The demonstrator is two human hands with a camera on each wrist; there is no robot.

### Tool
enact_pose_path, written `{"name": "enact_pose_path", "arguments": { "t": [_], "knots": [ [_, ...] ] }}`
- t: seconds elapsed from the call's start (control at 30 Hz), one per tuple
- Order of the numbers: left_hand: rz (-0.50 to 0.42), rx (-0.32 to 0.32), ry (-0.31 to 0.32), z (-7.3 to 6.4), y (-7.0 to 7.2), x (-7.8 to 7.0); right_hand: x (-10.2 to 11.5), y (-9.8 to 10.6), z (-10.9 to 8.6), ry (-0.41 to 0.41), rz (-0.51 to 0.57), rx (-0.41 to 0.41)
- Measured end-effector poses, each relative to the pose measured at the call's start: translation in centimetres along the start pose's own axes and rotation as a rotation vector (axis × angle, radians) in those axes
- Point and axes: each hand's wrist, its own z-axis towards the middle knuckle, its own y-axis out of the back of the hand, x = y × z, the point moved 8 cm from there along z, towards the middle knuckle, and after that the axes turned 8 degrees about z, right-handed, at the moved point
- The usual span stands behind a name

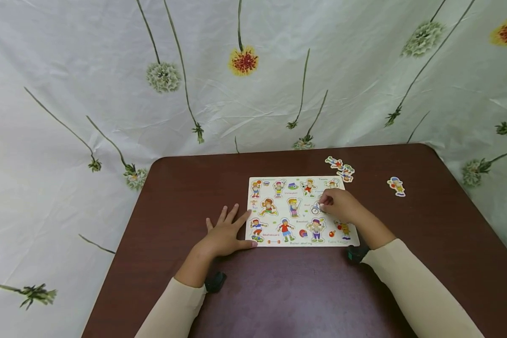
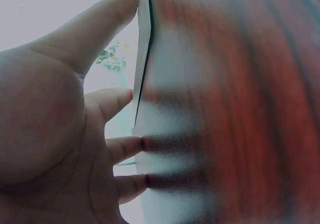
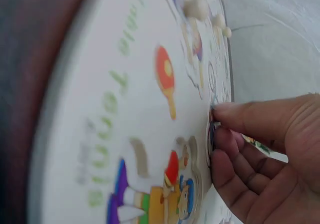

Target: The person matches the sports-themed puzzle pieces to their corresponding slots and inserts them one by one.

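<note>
A white wooden puzzle board [image 1: 282, 206] with pictures of children at sports lies on the table. My right hand [image 1: 340, 205] is over its right half, thumb and fingers pinching a puzzle piece [image 3: 210, 136] low against the board; the fingers hide most of it. Beside those fingertips a bicycle picture [image 1: 315, 209] shows. Spread fingers mark my left hand [image 1: 224, 237], whose thumb and index finger touch the board's left edge while the other fingertips rest on the table. Round knobs [image 3: 196, 7] stand up from the board in the right wrist view.
Several loose puzzle pieces [image 1: 345, 174] lie in a cluster behind the board's right corner. Another loose piece [image 1: 396, 186] lies alone farther right. The dark brown table [image 1: 194, 183] ends at the back against a white flowered cloth [image 1: 274, 98].
</note>
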Motion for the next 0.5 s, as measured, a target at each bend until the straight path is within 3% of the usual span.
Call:
{"name": "enact_pose_path", "arguments": {
  "t": [0.17,0.5],
  "knots": [
    [-0.001,0.001,-0.003,-0.01,0.04,-0.04,-0.63,-0.03,0.17,-0.014,0.034,0.028],
    [-0.003,-0.004,-0.001,-0.08,0.13,-0.08,-0.56,-0.07,0.05,0.024,0.051,0.01]
  ]
}}
